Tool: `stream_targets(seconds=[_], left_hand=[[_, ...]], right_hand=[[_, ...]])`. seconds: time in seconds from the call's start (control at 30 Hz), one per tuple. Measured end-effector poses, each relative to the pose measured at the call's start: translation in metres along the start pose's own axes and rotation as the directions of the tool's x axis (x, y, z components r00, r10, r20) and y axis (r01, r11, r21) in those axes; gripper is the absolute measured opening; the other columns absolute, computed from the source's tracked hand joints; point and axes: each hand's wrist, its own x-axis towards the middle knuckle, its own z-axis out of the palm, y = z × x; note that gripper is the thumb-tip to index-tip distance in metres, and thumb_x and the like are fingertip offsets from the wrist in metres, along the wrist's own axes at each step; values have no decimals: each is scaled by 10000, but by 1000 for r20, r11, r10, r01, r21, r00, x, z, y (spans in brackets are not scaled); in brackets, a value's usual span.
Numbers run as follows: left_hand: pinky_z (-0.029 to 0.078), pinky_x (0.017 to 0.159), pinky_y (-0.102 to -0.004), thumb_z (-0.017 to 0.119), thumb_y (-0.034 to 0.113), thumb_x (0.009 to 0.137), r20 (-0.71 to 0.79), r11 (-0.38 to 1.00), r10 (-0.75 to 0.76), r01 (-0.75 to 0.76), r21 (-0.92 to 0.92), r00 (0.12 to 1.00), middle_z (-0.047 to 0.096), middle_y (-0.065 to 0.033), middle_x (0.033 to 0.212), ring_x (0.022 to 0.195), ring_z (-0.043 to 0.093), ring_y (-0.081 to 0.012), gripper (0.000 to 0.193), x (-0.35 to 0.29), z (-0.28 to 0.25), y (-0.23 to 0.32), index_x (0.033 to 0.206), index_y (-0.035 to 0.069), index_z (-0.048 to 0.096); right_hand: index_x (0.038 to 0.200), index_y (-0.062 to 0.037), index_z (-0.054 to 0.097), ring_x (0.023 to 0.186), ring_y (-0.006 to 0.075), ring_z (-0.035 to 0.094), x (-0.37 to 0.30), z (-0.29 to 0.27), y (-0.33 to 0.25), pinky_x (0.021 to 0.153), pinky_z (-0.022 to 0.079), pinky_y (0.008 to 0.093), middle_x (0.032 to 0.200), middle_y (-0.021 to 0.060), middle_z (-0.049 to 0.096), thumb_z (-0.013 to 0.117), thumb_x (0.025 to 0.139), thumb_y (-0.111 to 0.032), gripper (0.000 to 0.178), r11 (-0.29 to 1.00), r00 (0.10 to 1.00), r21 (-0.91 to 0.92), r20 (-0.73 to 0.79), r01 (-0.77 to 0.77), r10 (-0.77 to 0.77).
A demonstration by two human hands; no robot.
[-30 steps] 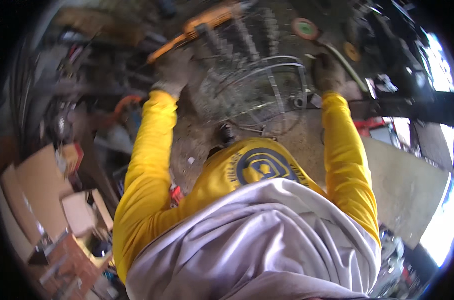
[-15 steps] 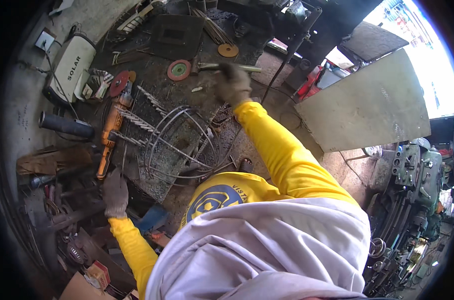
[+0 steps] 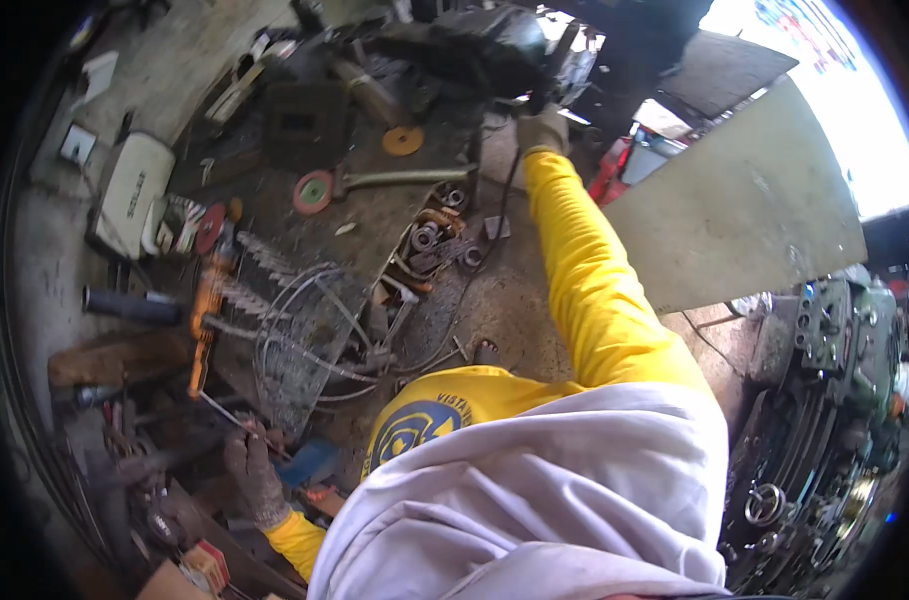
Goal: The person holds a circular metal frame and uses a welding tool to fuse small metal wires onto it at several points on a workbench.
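My gloved right hand [image 3: 545,131] reaches far out at the upper middle and closes on a long dark bar [image 3: 537,96] beside the black machinery; the fingertips are hidden. At the lower left, my gloved left hand [image 3: 255,474] has a thin pale rod [image 3: 220,410] at its fingertips, apparently pinched. The rod's far end lies by the foot of an orange angle grinder [image 3: 204,318] with a red disc. On the dark workbench [image 3: 274,205] lies a hammer [image 3: 406,177] with a long pale handle. Close to its head is a red-and-green grinding disc [image 3: 312,192].
A loop of metal rod [image 3: 304,290] and twisted bars [image 3: 242,300] lie at the bench's near end. Metal rings [image 3: 426,236] sit beside its right edge. A large metal sheet [image 3: 739,205] leans at right, above a green machine [image 3: 844,330]. A tan disc [image 3: 402,141] lies farther back.
My right hand has moved from over the hammer, farther out and right, to the dark bar. My left hand has dropped nearer and right. The view has shifted.
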Motion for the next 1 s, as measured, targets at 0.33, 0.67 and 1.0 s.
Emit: stream_targets(seconds=[0.33,0.67,1.0], left_hand=[[566,521,-287,586,154,993,-12,978,0,-2,-207,1000,611,-32,928,665,576,-112,276,-25,71,24,1258,80,558],[494,669,-251,657,289,991,567,793,538,-602,-90,624,664,-72,947,775,606,-102,358,25,155,37,1234,30,612],[494,734,-284,719,353,941,678,848,355,84,-523,643,626,-33,1010,830,581,-126,482,-24,109,18,1255,12,588]], right_hand=[[1070,-17,642,904,306,693,-37,-93,-20,821,535,420,978,179,718,772,837,-285,378,813,932,479,-296,333,-207],[1230,25,570,918,256,670,-296,-154,-12,819,546,374,1013,167,678,753,852,-224,488,587,892,742,-34,325,-451],[1314,-115,580,935,382,672,-508,-133,-30,781,548,477,1171,169,618,725,869,-424,561,598,682,390,-117,700,-722]])
